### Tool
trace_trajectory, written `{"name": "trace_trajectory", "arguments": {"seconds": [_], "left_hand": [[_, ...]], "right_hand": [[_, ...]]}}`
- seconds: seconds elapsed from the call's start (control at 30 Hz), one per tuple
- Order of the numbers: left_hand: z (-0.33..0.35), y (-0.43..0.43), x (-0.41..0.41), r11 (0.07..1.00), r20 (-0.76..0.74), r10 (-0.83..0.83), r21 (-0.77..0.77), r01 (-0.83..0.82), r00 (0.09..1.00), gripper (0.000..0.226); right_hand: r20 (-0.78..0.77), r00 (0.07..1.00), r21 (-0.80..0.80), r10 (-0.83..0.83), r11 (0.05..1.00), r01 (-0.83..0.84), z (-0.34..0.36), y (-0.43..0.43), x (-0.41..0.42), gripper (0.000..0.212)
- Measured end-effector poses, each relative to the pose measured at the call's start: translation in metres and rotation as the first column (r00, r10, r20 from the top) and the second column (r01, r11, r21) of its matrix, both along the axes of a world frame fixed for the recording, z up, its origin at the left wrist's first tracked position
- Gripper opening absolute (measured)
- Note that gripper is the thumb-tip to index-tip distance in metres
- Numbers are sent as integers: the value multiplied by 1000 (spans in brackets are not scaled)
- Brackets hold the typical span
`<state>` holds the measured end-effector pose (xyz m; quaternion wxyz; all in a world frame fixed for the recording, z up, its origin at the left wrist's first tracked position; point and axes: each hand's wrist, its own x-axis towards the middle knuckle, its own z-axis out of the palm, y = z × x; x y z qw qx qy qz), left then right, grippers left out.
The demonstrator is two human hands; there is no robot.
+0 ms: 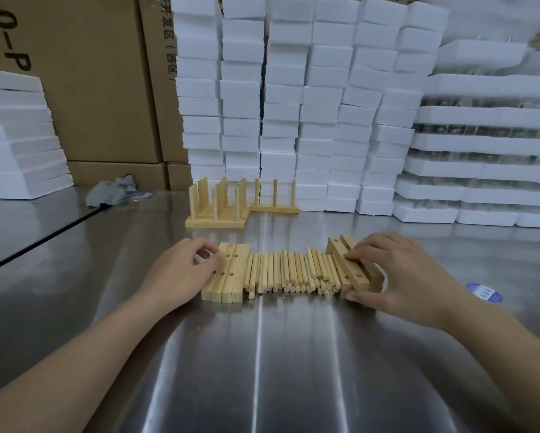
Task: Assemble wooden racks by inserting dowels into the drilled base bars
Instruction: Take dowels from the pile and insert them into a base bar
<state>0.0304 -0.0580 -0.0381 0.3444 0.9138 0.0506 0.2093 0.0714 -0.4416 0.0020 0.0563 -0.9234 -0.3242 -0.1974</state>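
Note:
A row of loose wooden dowels [290,271] lies across the steel table [262,354], side by side. On its left sit several drilled base bars [231,273], laid flat with holes up. My left hand [181,273] rests against their left side, fingers curled on the nearest bar. On the right lies another bunch of drilled bars [350,273], two of them tilted over the others. My right hand [396,273] lies on this bunch, fingertips on top and thumb at the front end. Finished racks [218,207] with upright dowels stand further back, one more rack [275,198] beside them.
Tall stacks of white foam boxes [293,104] wall off the back and right. Cardboard cartons [106,89] and more foam slabs [15,135] stand at the left. A grey rag [110,190] lies near the cartons. A blue sticker [484,292] sits on the table right of my hand.

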Motion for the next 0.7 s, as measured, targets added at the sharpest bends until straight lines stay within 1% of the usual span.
{"name": "trace_trajectory", "arguments": {"seconds": [0.07,0.1,0.17,0.2,0.23,0.3,0.33,0.37,0.43,0.5,0.53,0.6,0.7], "left_hand": [[0,0,0,1000,-2,-2,1,2,1000,11],[0,0,0,1000,-2,-5,0,5,1000,11],[0,1,0,1000,-1,-8,0,8,1000,12],[0,1,0,1000,-1,-9,0,9,1000,12],[0,1,0,1000,0,-9,-2,9,1000,12],[0,1,1,1000,3,-11,2,11,1000,12],[-1,1,1,1000,2,-11,7,11,1000,11],[-1,1,1,1000,0,-12,11,12,1000,11],[0,0,0,1000,-1,-13,15,13,1000,12],[0,1,0,1000,-7,-16,19,16,1000,12],[1,1,-1,1000,-10,-16,21,16,1000,12],[1,1,-1,1000,-16,-14,22,14,1000,12],[1,0,-1,999,-15,-18,27,18,1000,13]], "right_hand": [[20,999,7,32,999,-32,7,2,-5,58],[62,997,44,53,998,-55,9,3,-9,49],[192,979,216,65,970,-107,15,8,-16,32],[237,970,336,47,933,-128,17,11,-20,26],[250,968,454,33,879,-147,20,15,-24,20],[199,978,639,63,748,-178,25,22,-31,13],[159,982,694,101,696,-184,27,25,-35,14],[124,982,727,145,660,-189,28,29,-39,16],[49,964,756,260,622,-206,31,34,-46,21],[-44,926,754,375,620,-215,32,40,-51,23],[-85,913,735,400,643,-213,31,42,-53,22],[-153,908,658,390,726,-201,27,44,-53,23],[-260,907,536,331,831,-149,21,42,-48,23]]}}
